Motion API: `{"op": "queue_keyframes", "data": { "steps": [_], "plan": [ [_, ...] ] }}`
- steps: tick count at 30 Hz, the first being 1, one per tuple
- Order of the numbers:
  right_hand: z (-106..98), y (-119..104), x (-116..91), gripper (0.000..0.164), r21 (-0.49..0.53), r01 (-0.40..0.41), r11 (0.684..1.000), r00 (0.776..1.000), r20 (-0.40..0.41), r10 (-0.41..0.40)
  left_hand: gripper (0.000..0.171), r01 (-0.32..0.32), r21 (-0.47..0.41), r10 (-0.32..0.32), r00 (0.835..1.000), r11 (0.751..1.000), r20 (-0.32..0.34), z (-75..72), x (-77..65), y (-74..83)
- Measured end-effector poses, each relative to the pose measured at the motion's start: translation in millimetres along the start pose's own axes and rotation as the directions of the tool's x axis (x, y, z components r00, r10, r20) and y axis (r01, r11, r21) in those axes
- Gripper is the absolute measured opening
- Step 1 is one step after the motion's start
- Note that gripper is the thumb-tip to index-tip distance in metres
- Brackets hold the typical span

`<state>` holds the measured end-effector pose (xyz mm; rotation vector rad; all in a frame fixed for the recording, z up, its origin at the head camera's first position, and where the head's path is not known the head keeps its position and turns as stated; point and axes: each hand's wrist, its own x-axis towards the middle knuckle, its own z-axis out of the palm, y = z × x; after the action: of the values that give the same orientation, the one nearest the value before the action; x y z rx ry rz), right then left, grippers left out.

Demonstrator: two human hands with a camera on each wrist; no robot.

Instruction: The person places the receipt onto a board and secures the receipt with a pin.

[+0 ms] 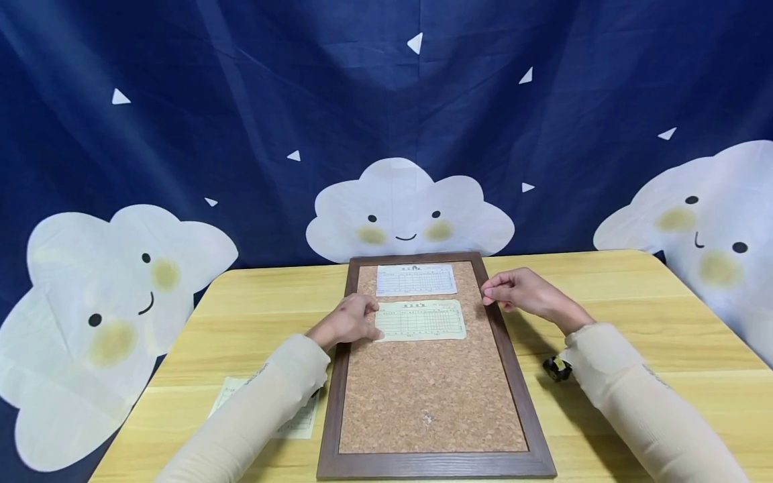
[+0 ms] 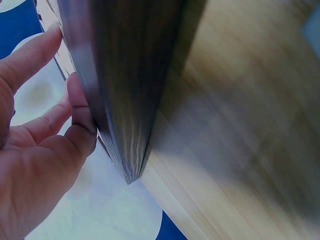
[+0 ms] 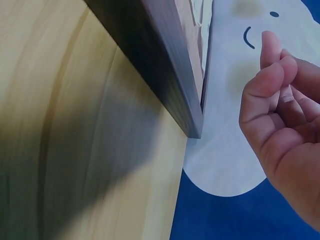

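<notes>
A framed cork board (image 1: 435, 389) lies on the table, with a white printed form (image 1: 417, 280) near its far end and a pale yellow printed form (image 1: 421, 320) just below that. My left hand (image 1: 350, 319) reaches over the left frame edge. Its spread thumb and fingers touch the yellow form's left side. Above the right frame edge is my right hand (image 1: 519, 293), thumb and fingertips brought together. In the right wrist view this hand (image 3: 285, 110) is beside the frame, fingers curled; no object shows between the fingertips, and something tiny could be hidden there.
More printed forms (image 1: 302, 421) lie on the wooden table (image 1: 592, 288) left of the board, partly covered by the left sleeve. A small cluster of shiny bits (image 1: 427, 420) sits on the cork's near part. A blue curtain (image 1: 362, 87) with cloud faces hangs behind.
</notes>
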<state>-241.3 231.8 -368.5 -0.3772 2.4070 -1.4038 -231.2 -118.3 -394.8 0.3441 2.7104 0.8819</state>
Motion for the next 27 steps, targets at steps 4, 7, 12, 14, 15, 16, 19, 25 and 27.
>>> {"op": "queue_keyframes", "data": {
  "steps": [4,7,12,14,15,16,19,25,27],
  "plan": [
    [3.5,-1.9,3.9,0.022,0.014,-0.003,1.000,1.000,0.004,0.003,0.058,-0.001,-0.008,0.001,1.000,1.000,-0.003,-0.1,-1.0,0.3],
    [6.1,-2.7,6.7,0.019,0.024,-0.009,1.000,1.000,0.008,0.008,0.057,0.006,-0.010,-0.006,1.000,1.000,-0.001,0.0,-0.5,0.5],
    [9.3,-4.5,9.8,0.012,0.024,-0.008,1.000,1.000,0.009,0.008,0.056,0.008,-0.002,-0.008,1.000,1.000,0.001,0.5,0.6,1.0],
    [10.4,-5.5,10.9,0.010,0.029,-0.004,1.000,1.000,0.005,0.004,0.055,0.007,-0.002,-0.007,1.000,1.000,-0.001,0.9,0.9,0.5],
    [11.1,-6.2,11.3,0.010,0.031,0.000,1.000,1.000,0.004,0.000,0.055,0.004,-0.001,-0.004,1.000,1.000,-0.001,1.0,0.8,0.3],
    [11.7,-6.6,12.0,0.010,0.035,0.002,0.999,1.000,0.003,-0.002,0.055,0.002,0.000,-0.002,1.000,1.000,-0.002,1.0,0.7,0.3],
    [13.3,-7.2,14.5,0.011,0.042,0.002,0.999,1.000,-0.001,-0.002,0.055,0.003,-0.001,-0.003,1.000,1.000,-0.003,0.8,0.3,0.2],
    [15.8,-9.3,18.4,0.020,0.036,-0.004,0.999,1.000,-0.004,0.005,0.056,-0.006,0.014,0.006,1.000,1.000,-0.003,0.4,0.8,0.0],
    [16.7,-11.0,19.3,0.022,0.036,-0.005,0.999,1.000,-0.006,0.005,0.057,-0.005,0.017,0.005,1.000,1.000,0.000,0.5,1.1,-0.4]
  ]
}}
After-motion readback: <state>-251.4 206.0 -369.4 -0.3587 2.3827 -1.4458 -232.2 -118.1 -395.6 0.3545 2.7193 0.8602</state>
